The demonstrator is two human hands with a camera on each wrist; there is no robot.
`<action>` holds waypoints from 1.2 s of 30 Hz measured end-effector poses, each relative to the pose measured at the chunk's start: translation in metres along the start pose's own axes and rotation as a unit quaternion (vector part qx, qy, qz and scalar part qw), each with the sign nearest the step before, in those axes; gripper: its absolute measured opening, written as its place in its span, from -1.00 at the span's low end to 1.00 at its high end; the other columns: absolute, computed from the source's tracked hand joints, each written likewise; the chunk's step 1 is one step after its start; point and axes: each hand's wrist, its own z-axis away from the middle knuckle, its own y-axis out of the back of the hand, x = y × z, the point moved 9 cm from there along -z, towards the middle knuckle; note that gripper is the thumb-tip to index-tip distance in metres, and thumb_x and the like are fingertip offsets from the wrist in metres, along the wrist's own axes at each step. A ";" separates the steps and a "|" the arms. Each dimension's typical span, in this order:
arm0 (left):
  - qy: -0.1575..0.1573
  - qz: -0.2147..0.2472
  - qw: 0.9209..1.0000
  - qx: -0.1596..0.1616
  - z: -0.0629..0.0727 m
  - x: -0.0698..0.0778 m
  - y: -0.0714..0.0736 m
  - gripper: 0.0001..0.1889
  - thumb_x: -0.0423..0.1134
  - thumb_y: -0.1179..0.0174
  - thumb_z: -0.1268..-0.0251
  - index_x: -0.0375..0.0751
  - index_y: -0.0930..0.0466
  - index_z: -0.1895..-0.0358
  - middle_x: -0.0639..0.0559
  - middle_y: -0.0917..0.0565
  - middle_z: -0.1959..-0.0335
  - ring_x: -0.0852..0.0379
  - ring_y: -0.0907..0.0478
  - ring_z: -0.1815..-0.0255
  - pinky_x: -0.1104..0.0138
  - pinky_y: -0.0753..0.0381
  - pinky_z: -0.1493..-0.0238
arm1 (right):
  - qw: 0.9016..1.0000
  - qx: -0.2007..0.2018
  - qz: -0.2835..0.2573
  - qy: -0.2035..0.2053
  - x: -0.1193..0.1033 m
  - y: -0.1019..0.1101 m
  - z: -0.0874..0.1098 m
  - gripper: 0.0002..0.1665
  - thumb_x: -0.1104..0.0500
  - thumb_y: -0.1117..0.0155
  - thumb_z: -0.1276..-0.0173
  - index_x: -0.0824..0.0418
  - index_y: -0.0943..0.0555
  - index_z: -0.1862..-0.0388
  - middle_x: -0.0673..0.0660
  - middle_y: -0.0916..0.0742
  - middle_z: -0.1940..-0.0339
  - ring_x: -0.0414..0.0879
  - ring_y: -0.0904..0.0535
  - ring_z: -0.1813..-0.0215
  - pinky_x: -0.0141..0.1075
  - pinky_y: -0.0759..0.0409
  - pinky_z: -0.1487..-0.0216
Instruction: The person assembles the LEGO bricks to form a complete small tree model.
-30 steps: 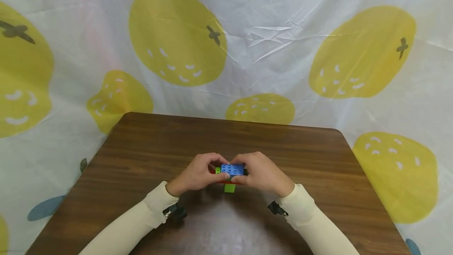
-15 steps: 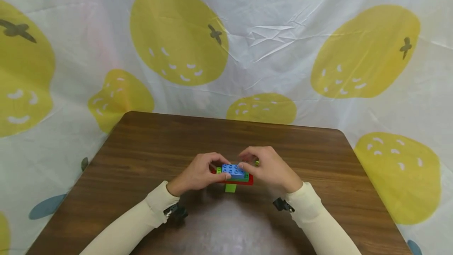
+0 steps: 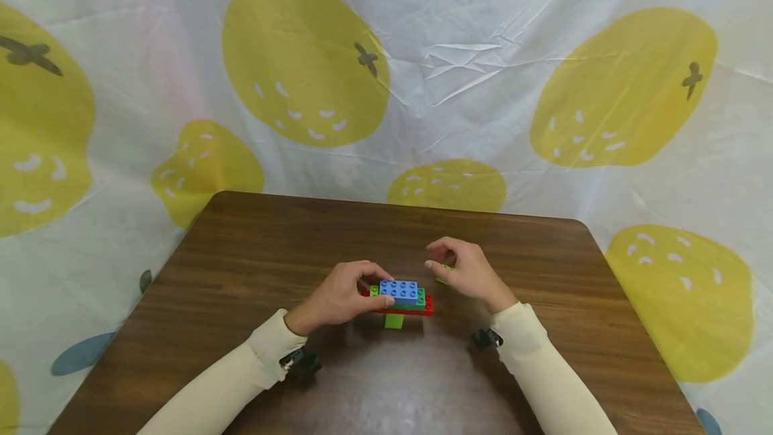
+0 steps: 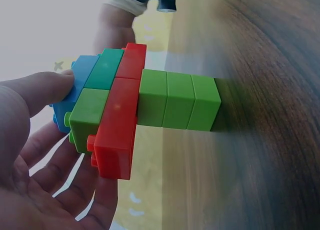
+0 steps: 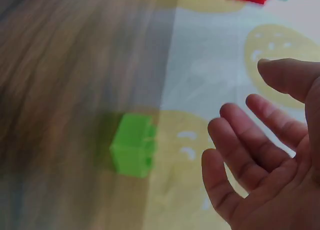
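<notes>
A stack of toy building bricks stands on the table, a column of several light green bricks (image 4: 178, 101) at its foot. Red bricks (image 4: 119, 122) lie across the column. Above them are a dark green brick (image 4: 104, 70) and a light green brick (image 4: 89, 112), topped by a blue brick (image 3: 398, 293). My left hand (image 3: 345, 293) pinches the blue brick, thumb on its near side and fingers behind. To the right of the stack, my right hand (image 3: 466, 271), fingers loosely bent and holding nothing, hovers over a loose light green brick (image 5: 132, 146), partly hidden in the head view.
The brown wooden table (image 3: 290, 233) extends around the stack. Behind it hangs a white cloth (image 3: 459, 106) with yellow fruit prints. Dark wrist cameras (image 3: 302, 360) sit under both sleeves.
My right hand has let go of the stack's right end and moved right and away, to the loose light green brick. My left hand has stayed on the blue brick.
</notes>
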 end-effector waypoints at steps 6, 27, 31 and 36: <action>0.006 0.000 1.000 -0.001 0.001 0.000 0.002 -0.63 0.00 -0.51 -0.30 -0.03 -0.75 -0.09 0.07 -0.77 0.01 0.15 -0.66 0.06 0.27 -0.74 0.01 | 0.997 -0.027 0.033 -0.065 0.036 -0.008 -0.001 -0.52 0.00 -0.46 -0.45 0.22 -0.68 -0.23 0.20 -0.79 -0.13 0.11 -0.71 -0.15 0.10 -0.66 -0.20; 0.013 -0.008 1.000 -0.001 0.001 -0.002 -0.001 -0.60 0.02 -0.51 -0.30 -0.07 -0.75 -0.10 0.06 -0.76 0.01 0.16 -0.64 0.06 0.24 -0.74 0.02 | 0.989 -0.067 0.115 -0.072 0.054 -0.020 -0.001 -0.57 0.16 -0.54 -0.32 0.31 -0.75 -0.12 0.20 -0.83 0.05 0.05 -0.74 0.04 0.03 -0.70 -0.05; 0.015 -0.007 1.000 -0.003 0.000 -0.001 -0.001 -0.59 0.02 -0.51 -0.29 -0.07 -0.74 -0.11 0.06 -0.76 0.00 0.16 -0.64 0.06 0.27 -0.73 0.02 | 0.991 -0.050 0.115 -0.044 0.046 -0.016 0.000 -0.57 0.14 -0.51 -0.37 0.32 -0.75 -0.14 0.23 -0.82 0.00 0.07 -0.72 0.00 0.04 -0.69 -0.05; 0.018 -0.007 1.000 -0.003 -0.001 -0.003 0.000 -0.59 0.01 -0.52 -0.28 -0.06 -0.74 -0.12 0.08 -0.76 -0.02 0.16 -0.65 0.05 0.32 -0.72 0.02 | 0.994 -0.033 0.097 -0.026 0.033 -0.009 0.001 -0.51 0.12 -0.49 -0.42 0.31 -0.70 -0.25 0.24 -0.79 -0.06 0.07 -0.70 -0.01 0.04 -0.69 -0.05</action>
